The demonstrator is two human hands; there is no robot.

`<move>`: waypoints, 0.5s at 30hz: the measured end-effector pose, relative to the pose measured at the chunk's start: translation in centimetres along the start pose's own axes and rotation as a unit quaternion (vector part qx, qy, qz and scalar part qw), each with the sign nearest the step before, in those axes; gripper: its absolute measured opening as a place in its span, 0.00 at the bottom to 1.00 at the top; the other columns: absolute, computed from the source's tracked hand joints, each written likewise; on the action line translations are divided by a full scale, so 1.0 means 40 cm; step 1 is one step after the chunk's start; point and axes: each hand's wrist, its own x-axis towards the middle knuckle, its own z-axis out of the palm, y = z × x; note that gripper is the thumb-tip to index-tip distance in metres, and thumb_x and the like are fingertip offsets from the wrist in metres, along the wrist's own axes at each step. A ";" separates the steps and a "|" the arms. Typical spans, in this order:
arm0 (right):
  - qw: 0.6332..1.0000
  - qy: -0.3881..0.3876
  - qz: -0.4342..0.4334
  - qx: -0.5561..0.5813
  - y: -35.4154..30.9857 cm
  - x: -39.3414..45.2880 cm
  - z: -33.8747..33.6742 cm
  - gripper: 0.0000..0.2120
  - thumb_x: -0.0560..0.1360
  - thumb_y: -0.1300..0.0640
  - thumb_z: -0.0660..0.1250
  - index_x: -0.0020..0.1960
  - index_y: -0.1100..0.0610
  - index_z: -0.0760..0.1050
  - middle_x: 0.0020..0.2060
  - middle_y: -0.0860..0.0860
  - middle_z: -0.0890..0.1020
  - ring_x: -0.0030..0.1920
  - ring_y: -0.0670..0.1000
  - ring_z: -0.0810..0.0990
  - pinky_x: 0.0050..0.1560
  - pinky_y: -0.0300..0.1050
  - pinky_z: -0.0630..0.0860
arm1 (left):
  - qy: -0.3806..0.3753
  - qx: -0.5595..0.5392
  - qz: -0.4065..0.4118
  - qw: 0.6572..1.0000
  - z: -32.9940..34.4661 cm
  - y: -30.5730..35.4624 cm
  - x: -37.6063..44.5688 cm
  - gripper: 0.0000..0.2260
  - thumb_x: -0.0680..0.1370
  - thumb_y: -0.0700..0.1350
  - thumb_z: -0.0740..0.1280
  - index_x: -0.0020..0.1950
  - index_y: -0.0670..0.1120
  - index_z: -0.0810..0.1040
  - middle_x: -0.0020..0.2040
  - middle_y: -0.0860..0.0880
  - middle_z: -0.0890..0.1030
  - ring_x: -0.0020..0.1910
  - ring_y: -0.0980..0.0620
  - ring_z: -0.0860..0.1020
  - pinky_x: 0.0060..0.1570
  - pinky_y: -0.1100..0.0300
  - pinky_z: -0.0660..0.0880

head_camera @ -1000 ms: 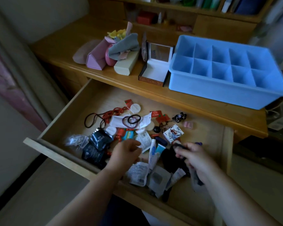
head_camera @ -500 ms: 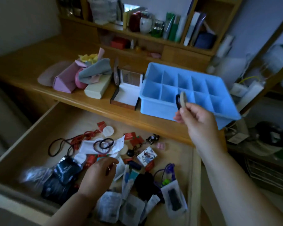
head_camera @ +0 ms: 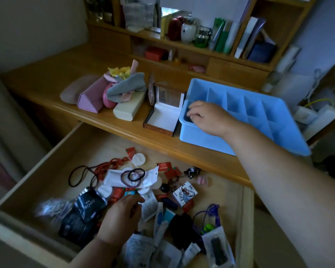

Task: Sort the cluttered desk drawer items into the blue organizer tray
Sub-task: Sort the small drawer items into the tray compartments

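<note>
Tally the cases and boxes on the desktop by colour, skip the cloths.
Pink cases: 3 (flat, triangular, round)
Cream case: 1
Open box: 1
Blue tray: 1
Total: 6

Tray (head_camera: 199, 140) on desk (head_camera: 52, 74); open drawer (head_camera: 52, 159) before it.
</note>
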 end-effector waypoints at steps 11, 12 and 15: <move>0.996 -0.002 0.095 0.005 0.034 -0.435 0.269 0.11 0.74 0.45 0.63 0.50 0.50 0.79 0.45 0.44 0.80 0.41 0.44 0.78 0.40 0.39 0.74 | -0.068 0.034 0.021 0.997 0.011 0.026 -0.007 0.07 0.77 0.43 0.65 0.53 0.51 0.79 0.46 0.54 0.81 0.39 0.57 0.78 0.40 0.61 0.76; 0.988 -0.079 0.131 -0.005 0.046 -0.462 0.298 0.13 0.74 0.45 0.65 0.55 0.50 0.77 0.51 0.45 0.78 0.48 0.47 0.78 0.44 0.39 0.73 | -0.070 0.040 0.023 0.996 0.013 0.029 -0.008 0.08 0.77 0.43 0.65 0.54 0.50 0.79 0.47 0.53 0.81 0.40 0.56 0.78 0.41 0.60 0.76; 0.969 -0.200 0.144 -0.014 0.063 -0.519 0.346 0.23 0.71 0.49 0.69 0.65 0.49 0.71 0.62 0.47 0.70 0.58 0.51 0.75 0.53 0.42 0.73 | -0.075 0.055 0.032 0.995 0.017 0.039 -0.012 0.08 0.77 0.43 0.64 0.55 0.50 0.79 0.49 0.53 0.81 0.40 0.57 0.78 0.41 0.61 0.74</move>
